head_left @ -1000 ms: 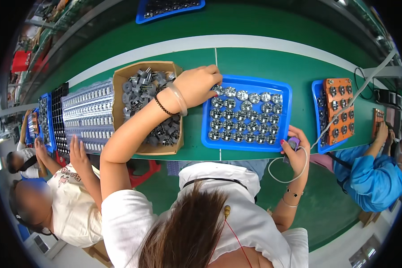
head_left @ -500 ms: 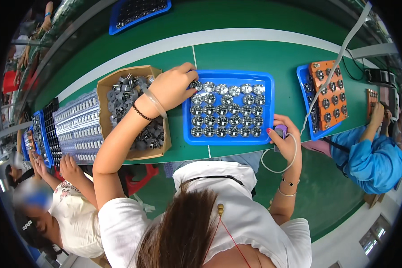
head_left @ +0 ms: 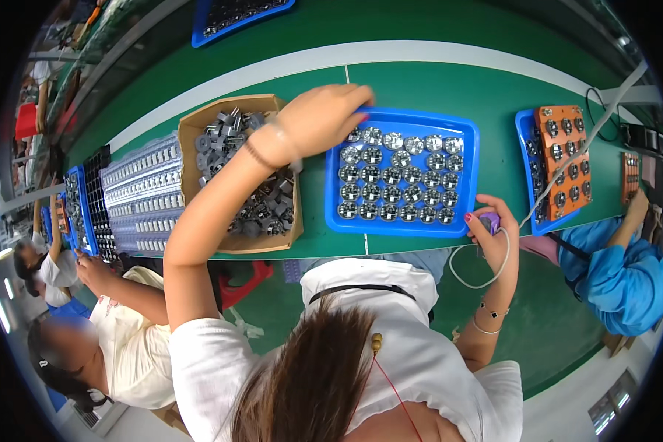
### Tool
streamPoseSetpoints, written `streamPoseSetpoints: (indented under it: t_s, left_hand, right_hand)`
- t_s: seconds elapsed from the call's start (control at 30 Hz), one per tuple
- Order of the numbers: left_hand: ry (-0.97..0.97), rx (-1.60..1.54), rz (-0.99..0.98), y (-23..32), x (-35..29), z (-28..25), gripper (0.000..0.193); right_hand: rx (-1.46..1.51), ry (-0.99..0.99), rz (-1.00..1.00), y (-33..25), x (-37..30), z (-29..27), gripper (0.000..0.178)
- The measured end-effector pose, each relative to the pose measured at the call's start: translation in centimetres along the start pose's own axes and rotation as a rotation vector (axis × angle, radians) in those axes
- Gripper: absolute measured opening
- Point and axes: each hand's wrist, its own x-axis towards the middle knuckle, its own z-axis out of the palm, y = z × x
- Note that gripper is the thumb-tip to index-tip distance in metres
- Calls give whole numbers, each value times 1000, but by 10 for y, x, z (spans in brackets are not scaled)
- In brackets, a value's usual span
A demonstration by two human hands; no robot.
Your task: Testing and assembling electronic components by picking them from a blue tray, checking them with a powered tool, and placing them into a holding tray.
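Note:
A blue tray [head_left: 403, 230] lies before me, with rows of small round silver-and-black circuit parts [head_left: 391, 175] in it. Over the tray's far left corner, my left hand [head_left: 323, 118] hovers with fingers and thumb apart. It is slightly blurred, and nothing shows in its fingers. My right hand [head_left: 498, 228] is beside the tray's near right corner, its thumb close to the rim. Its fingers are closed around a small purple piece [head_left: 489, 221] with a thin grey cable [head_left: 486, 286]. The fingers hide much of this piece.
An open cardboard box [head_left: 296, 221] of grey plug-like parts stands left of the tray, beside clear plastic trays [head_left: 144, 195]. Right are a blue tray [head_left: 527, 140] and an orange board [head_left: 566, 158] of round parts. Co-workers sit on both sides; a hanging cable [head_left: 597, 121] crosses the right.
My left hand has lifted off a round part at the tray's far left corner and moved slightly up. My right hand keeps its hold. The whole view has shifted a little.

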Motion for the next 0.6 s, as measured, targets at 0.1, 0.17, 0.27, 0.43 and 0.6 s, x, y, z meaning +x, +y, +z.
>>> streamPoseSetpoints:
  t_s: [0.1,0.17,0.27,0.43,0.6]
  left_hand:
    - [-160,-33,118,0,53,18,25]
    - [-266,14,174,11,94,34,29]
    - [-405,78,195,35,127,35,32]
    - [-443,354,212,32,130,42,35]
    - [-288,28,-1,-1,113,9,51]
  right_hand:
    - [19,-34,153,-3,-7,2,35]
    - [86,55,95,-1,-8,4,37]
    - [125,153,37,3,-13,5,40]
    - [198,254,26,10,-24,10,41]
    - [249,323,-32,14,-20,9,42]
